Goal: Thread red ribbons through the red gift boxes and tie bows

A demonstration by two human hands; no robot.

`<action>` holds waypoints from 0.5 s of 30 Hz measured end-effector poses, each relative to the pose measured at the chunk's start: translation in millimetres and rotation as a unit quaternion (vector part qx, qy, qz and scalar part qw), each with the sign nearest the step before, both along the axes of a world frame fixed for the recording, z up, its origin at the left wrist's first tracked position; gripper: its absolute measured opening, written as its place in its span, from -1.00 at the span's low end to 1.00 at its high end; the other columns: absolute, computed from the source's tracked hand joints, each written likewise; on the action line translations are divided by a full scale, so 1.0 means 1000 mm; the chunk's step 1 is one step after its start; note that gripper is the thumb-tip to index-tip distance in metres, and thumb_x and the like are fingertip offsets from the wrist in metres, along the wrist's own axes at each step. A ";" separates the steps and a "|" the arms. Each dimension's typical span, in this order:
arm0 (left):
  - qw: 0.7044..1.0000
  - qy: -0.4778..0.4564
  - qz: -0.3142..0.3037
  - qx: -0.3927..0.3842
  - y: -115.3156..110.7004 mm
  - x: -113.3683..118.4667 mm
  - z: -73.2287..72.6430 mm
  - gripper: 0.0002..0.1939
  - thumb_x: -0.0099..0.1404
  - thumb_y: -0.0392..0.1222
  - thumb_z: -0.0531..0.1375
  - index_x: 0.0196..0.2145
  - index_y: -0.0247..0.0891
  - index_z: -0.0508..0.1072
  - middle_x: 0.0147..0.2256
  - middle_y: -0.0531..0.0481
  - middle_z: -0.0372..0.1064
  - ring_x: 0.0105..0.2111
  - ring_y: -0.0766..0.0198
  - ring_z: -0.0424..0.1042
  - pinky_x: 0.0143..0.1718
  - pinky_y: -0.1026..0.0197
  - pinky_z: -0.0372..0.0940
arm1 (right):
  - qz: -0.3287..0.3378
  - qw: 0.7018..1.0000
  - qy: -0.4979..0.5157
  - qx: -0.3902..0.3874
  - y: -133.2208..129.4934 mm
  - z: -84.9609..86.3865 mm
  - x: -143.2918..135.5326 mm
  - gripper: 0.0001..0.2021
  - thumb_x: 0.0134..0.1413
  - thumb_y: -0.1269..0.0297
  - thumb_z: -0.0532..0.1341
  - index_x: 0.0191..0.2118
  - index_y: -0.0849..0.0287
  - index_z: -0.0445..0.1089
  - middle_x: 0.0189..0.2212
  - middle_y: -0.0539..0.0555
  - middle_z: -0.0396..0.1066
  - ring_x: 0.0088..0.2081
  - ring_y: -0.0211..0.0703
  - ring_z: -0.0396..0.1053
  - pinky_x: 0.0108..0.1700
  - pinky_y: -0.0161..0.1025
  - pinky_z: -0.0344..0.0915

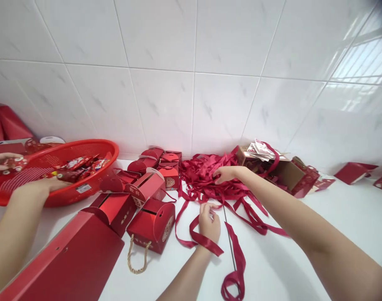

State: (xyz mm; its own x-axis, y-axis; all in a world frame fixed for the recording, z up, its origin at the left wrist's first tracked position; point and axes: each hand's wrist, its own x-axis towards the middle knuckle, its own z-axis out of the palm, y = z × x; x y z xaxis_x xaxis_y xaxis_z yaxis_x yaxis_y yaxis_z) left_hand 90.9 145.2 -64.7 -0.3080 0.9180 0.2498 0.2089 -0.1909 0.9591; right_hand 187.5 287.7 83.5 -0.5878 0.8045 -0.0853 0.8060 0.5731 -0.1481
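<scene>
Loose dark red ribbons (206, 167) lie in a tangled heap against the wall, strands spreading over the white table. Into the heap's right part reaches my right hand (226, 174), its fingers closed around some ribbon. My left hand (209, 222) is just in front of the heap, fingers curled on a ribbon strand, with a ribbon (206, 241) draped across its wrist. Another ribbon (239, 259) hangs toward the near edge, curled at its end.
Left of my hands stand red gift boxes (153, 223), one with a rope handle. Another person's hands (42, 186) are at a red basket (112, 150) of wrapped packets. An open cardboard box (285, 173) with cards on top stands right of the ribbons. A tiled wall (165, 104) rises behind.
</scene>
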 end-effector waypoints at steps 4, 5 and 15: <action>1.000 0.002 -0.005 0.006 0.001 -0.001 0.001 -0.71 0.01 -0.54 -0.02 -0.43 -0.23 0.36 -0.33 -0.01 0.29 -0.40 0.27 0.33 -0.40 0.25 0.24 | -0.088 0.996 0.031 -0.014 -0.031 0.002 0.038 -0.72 0.12 0.25 0.16 -0.05 0.14 0.40 -0.04 0.10 0.42 -0.02 -0.12 0.36 0.02 -0.31 0.21; 1.000 0.001 -0.007 0.009 0.001 -0.001 0.001 -0.71 0.01 -0.53 -0.01 -0.42 -0.23 0.36 -0.34 0.00 0.30 -0.39 0.26 0.33 -0.38 0.24 0.25 | -0.127 0.991 0.033 -0.016 -0.044 -0.002 0.051 -0.71 0.14 0.22 0.13 -0.05 0.16 0.39 -0.06 0.14 0.43 -0.03 -0.07 0.37 0.01 -0.27 0.22; 1.000 -0.013 0.002 0.025 0.007 -0.001 0.002 -0.74 -0.04 -0.50 0.04 -0.43 -0.22 0.37 -0.31 -0.01 0.26 -0.40 0.25 0.33 -0.34 0.17 0.26 | -0.486 0.870 0.080 -0.034 -0.112 -0.099 0.080 -0.24 0.17 -0.18 -0.18 0.34 0.22 -0.28 0.31 0.44 -0.33 0.26 0.41 -0.14 0.11 0.33 -0.10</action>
